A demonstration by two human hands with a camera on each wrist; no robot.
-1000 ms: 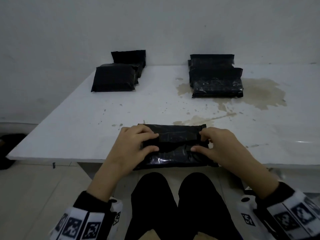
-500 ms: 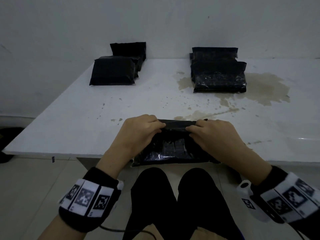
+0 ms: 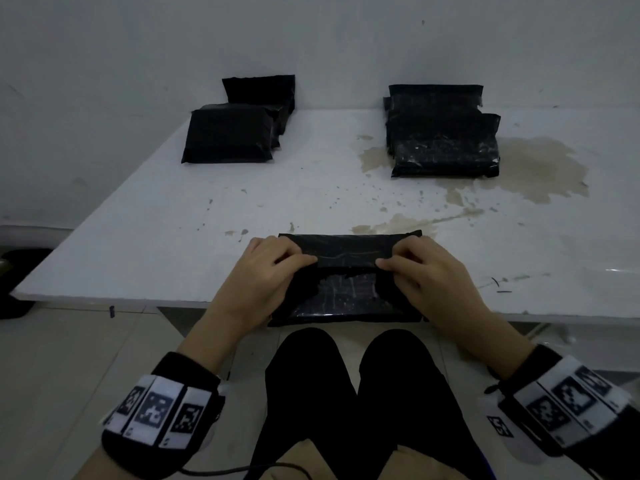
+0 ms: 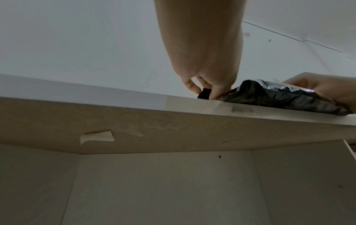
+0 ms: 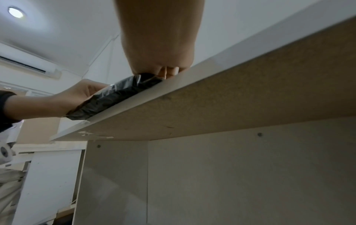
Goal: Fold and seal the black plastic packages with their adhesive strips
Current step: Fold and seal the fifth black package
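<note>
Glossy, crinkled black plastic package [image 3: 346, 299] on stained white table [image 3: 173, 237], flap pinched by left hand [image 3: 266, 275] and right hand [image 3: 426, 271].

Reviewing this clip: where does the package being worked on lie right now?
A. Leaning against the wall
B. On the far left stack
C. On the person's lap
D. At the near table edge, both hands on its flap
D: the package lies at the near edge of the table, with the left hand and right hand pinching its folded flap.

A glossy black plastic package [image 3: 346, 271] lies flat at the table's near edge, its far flap folded over.
</note>
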